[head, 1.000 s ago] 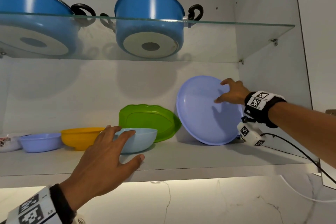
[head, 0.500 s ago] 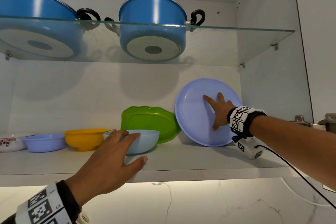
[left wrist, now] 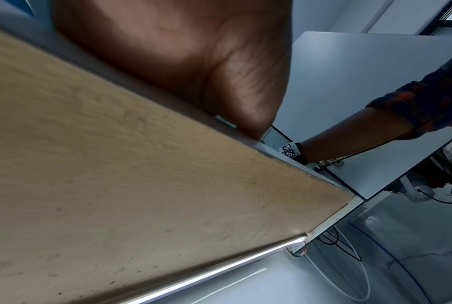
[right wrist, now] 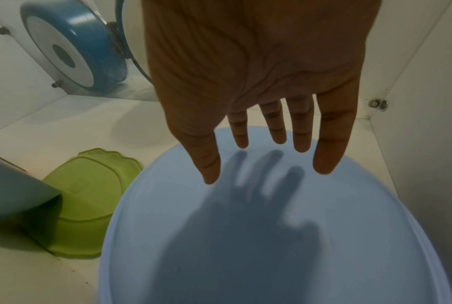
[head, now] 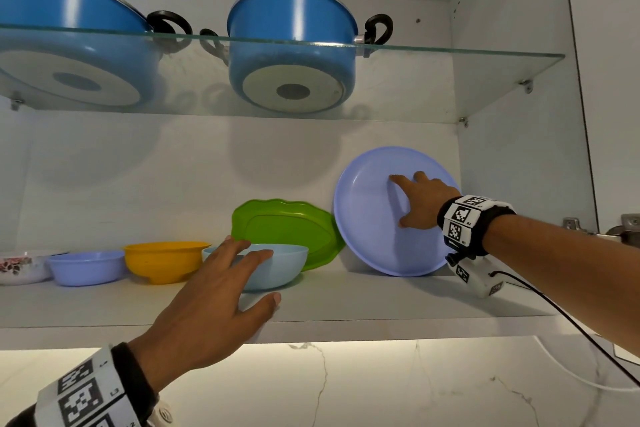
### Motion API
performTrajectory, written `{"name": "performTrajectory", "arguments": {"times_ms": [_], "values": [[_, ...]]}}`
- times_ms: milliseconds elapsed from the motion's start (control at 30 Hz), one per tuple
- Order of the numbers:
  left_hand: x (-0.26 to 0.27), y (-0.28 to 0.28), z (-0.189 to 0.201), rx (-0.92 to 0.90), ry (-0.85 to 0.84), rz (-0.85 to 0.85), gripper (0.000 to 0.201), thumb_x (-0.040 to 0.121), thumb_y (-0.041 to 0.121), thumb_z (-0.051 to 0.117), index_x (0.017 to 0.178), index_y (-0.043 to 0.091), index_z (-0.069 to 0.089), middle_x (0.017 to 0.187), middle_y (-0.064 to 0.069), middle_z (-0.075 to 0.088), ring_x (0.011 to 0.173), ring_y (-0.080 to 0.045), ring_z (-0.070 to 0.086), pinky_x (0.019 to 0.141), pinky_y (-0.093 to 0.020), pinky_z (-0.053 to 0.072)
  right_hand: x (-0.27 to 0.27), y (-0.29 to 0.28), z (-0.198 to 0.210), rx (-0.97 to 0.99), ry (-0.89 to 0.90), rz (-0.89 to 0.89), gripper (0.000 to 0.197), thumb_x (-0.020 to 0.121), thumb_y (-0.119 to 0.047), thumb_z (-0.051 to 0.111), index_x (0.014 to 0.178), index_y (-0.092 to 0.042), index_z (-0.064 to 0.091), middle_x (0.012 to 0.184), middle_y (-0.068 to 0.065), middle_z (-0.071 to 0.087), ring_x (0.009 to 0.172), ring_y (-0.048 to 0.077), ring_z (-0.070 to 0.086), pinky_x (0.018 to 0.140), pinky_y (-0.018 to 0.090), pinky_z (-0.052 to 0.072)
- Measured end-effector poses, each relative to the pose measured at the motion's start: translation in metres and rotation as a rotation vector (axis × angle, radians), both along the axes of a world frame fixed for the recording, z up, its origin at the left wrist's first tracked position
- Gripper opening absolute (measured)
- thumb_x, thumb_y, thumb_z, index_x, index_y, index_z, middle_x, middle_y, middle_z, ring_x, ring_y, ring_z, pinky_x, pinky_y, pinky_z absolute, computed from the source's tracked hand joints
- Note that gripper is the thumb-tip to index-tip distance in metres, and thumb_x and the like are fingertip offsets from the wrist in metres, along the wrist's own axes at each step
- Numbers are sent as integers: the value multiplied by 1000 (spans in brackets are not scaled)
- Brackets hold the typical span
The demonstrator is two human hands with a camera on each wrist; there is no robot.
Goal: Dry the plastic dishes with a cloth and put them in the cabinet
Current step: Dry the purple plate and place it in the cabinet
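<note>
The big purple plate (head: 377, 218) stood on its edge on the lower shelf (head: 363, 302), at the right end, and leaned back toward the cabinet's back wall. Your right hand (head: 420, 204) had straight, spread fingers in front of the plate's face and held nothing. I could not tell if the fingertips touched it. The plate looked light, stiff and smooth, so it could slide down at the bottom. A good place to hold it looked like the rim. Your left hand (head: 211, 302) was flat and loose at the shelf's front edge, in front of the light blue bowl (head: 277, 267), and held nothing. Its own camera saw mostly palm and the shelf's underside. No cloth showed anywhere
</note>
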State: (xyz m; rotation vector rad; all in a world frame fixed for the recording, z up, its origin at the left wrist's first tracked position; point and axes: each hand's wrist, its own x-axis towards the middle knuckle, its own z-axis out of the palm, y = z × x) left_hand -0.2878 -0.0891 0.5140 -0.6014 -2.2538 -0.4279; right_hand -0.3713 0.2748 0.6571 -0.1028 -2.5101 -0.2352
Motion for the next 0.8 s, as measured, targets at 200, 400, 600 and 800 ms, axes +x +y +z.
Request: {"name": "performTrajectory", "arguments": {"times_ms": [200, 400, 600, 800], "values": [[-1, 0, -3, 49, 35, -44, 87, 68, 83, 27, 142, 40, 42, 158, 8, 23, 151, -11, 5, 118, -34, 25, 18, -16, 12, 76, 89, -31, 53, 89, -49, 60, 137, -29, 50, 133, 1, 52, 118, 29, 55, 86, 36, 45], [7, -3, -5, 114, 148, -100, 67, 76, 71, 43, 129, 34, 59, 143, 4, 43, 132, -18, 41, 101, -40, 46, 44, -40, 19, 95, 85, -28, 33, 89, -50, 60, 108, -24, 64, 102, -2, 67, 86, 24, 59, 74, 31, 47], [23, -12, -13, 101, 223, -140, 50, 79, 64, 51, 114, 32, 68, 124, 8, 56, 117, -14, 51, 93, -30, 41, 85, -79, 15, 134, 54, 68, 35, 87, -53, 61, 105, -23, 68, 101, -1, 71, 92, 24, 66, 84, 39, 55], [65, -29, -42, 88, 251, -187, 37, 83, 57, 56, 112, 36, 68, 121, 11, 56, 115, -11, 52, 92, -38, 47, 139, -131, -15, 92, 56, 215, 26, 85, -49, 64, 101, -29, 68, 89, -4, 65, 85, 23, 62, 73, 34, 49]]}}
